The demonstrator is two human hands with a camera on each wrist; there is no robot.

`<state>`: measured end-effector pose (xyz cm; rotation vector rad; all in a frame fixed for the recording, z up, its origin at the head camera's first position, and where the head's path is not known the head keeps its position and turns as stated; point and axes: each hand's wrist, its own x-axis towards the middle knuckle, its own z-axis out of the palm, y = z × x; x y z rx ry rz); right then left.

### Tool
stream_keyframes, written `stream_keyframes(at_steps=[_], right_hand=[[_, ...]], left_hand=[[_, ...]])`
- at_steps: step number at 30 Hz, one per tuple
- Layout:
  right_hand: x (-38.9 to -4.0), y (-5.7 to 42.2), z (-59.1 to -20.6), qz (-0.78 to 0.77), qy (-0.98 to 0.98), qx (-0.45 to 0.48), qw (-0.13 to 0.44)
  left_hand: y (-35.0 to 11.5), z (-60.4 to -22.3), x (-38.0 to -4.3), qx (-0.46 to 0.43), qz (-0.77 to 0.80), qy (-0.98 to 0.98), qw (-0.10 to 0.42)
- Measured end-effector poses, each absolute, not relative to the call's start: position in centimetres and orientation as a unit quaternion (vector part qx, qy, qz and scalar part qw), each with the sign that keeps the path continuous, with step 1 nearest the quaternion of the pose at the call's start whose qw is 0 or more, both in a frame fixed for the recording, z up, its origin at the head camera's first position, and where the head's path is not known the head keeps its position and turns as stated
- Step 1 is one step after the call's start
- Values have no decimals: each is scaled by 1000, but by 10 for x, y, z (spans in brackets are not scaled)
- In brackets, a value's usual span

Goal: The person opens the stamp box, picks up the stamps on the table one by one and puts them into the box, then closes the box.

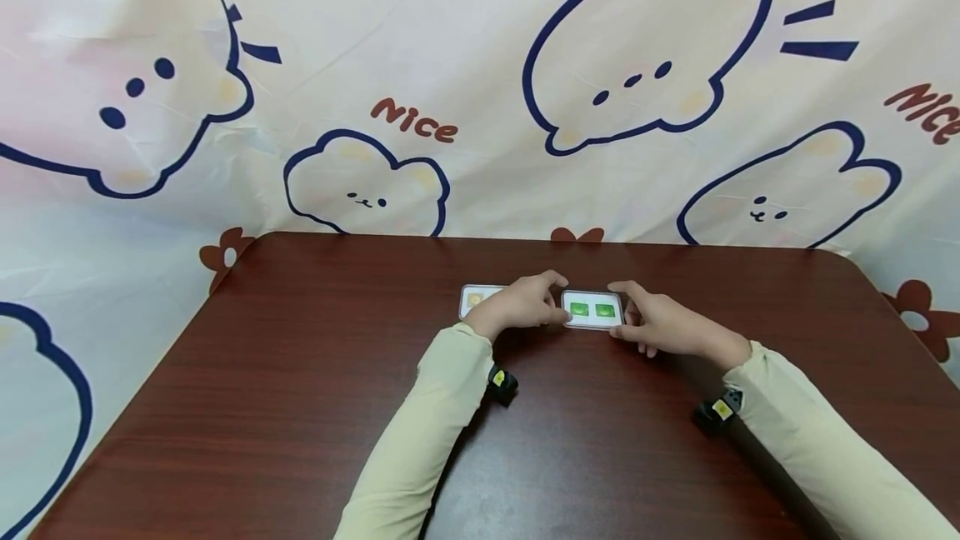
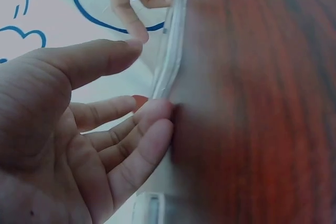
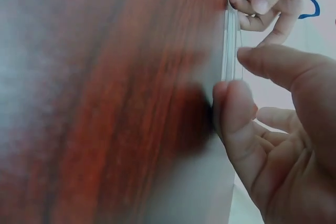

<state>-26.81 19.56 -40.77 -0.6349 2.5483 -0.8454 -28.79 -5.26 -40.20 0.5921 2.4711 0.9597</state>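
A flat clear-edged card with two green pictures lies on the dark wooden table. My left hand is at its left end, thumb near the close corner and fingers loosely bent. In the left wrist view, fingertips meet the end of the card while the thumb stands apart from it. At the opposite end is my right hand, with its index finger by the far corner. The right wrist view shows fingertips right at the card's edge. Partly covered by my left hand, another card shows a yellow-orange picture.
The brown table ends at a straight back edge, with rounded corners left and right. Behind it hangs a pale cloth printed with blue-outlined cartoon shapes. Small black cameras are worn on both wrists.
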Motion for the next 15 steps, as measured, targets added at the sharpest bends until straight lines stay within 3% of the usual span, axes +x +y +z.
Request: stream_keyframes(at_steps=[6,15], right_hand=[[-263,195,-403,-246,936,-238,85],[-249,201,-399,-216,958,-185,-19]], left_hand=[[-70,-393,-288,217,370,886,178],[-107,-384,-272,198,319,925,57]])
